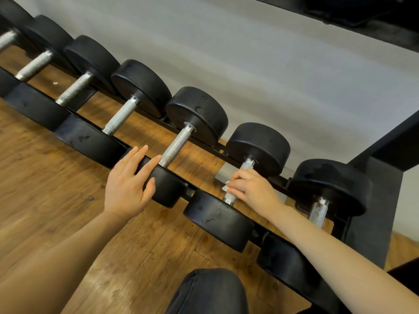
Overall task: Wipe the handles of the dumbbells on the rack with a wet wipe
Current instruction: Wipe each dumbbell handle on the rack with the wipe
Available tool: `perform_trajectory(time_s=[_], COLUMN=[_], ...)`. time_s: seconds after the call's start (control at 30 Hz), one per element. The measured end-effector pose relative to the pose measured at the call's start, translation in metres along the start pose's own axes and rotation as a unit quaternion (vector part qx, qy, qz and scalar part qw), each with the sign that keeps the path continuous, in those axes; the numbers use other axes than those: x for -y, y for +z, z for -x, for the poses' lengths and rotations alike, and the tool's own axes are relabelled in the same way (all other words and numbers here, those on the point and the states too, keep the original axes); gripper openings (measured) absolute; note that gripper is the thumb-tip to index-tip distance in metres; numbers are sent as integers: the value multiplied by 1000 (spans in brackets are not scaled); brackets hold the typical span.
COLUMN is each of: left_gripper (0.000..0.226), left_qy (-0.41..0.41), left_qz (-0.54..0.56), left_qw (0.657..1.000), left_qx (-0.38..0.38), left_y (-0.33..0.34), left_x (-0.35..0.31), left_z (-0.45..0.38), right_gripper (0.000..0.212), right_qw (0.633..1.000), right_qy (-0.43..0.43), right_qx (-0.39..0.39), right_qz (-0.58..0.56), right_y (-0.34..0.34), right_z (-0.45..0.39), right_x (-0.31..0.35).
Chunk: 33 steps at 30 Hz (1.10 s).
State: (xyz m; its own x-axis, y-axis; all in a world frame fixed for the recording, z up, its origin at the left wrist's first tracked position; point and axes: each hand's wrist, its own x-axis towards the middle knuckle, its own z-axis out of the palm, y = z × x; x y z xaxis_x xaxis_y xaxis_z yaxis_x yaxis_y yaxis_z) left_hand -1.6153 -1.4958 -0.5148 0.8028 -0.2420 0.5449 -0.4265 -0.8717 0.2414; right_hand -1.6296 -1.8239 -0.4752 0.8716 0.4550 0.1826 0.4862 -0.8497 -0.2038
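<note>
Several black dumbbells with knurled steel handles lie side by side on a low black rack (205, 145). My right hand (254, 191) grips a white wet wipe (226, 188) wrapped around the handle (247, 165) of the second dumbbell from the right; most of that handle is hidden under the hand. My left hand (130, 180) rests with straight fingers on the near head (166, 189) of the neighbouring dumbbell, whose bare handle (176, 147) lies just right of my fingertips.
A grey wall (249, 64) rises behind the rack. The rack's upright post (374, 211) stands at the right, with an upper shelf (362, 14) above. Wooden floor (45, 200) lies in front, and my knee (210, 293) in dark trousers is at the bottom.
</note>
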Motion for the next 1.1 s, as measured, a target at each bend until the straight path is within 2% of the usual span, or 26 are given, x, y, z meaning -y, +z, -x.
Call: perform_trajectory(time_s=[0.07, 0.2, 0.37, 0.53, 0.6, 0.73, 0.8, 0.93, 1.1], left_gripper=[51, 51, 50, 51, 51, 51, 51, 50, 50], left_qy=[1, 3, 2, 0, 1, 2, 3, 8, 7], left_qz=[1, 0, 3, 1, 1, -2, -2, 3, 3], left_qw=[1000, 1000, 1000, 1000, 1000, 1000, 1000, 1000, 1000], left_qx=[1, -1, -1, -2, -2, -2, -3, -9, -12], left_y=[0, 1, 1, 0, 0, 0, 1, 2, 2], left_x=[0, 1, 1, 0, 0, 0, 0, 2, 1], left_z=[0, 0, 0, 0, 0, 0, 0, -1, 0], right_gripper=[18, 18, 19, 24, 21, 21, 22, 18, 19], right_qw=[1000, 997, 1000, 996, 997, 999, 1000, 997, 1000], right_qy=[1, 59, 2, 76, 56, -23, -12, 42, 4], right_qx=[7, -44, 6, -51, -55, 15, 8, -56, -9], right_qz=[-5, -16, -26, -23, -25, -19, -17, -16, -6], right_y=[1, 0, 5, 1, 6, 16, 12, 5, 9], right_z=[5, 6, 11, 6, 8, 15, 13, 12, 14], right_x=[0, -4, 3, -8, -5, 6, 3, -2, 4])
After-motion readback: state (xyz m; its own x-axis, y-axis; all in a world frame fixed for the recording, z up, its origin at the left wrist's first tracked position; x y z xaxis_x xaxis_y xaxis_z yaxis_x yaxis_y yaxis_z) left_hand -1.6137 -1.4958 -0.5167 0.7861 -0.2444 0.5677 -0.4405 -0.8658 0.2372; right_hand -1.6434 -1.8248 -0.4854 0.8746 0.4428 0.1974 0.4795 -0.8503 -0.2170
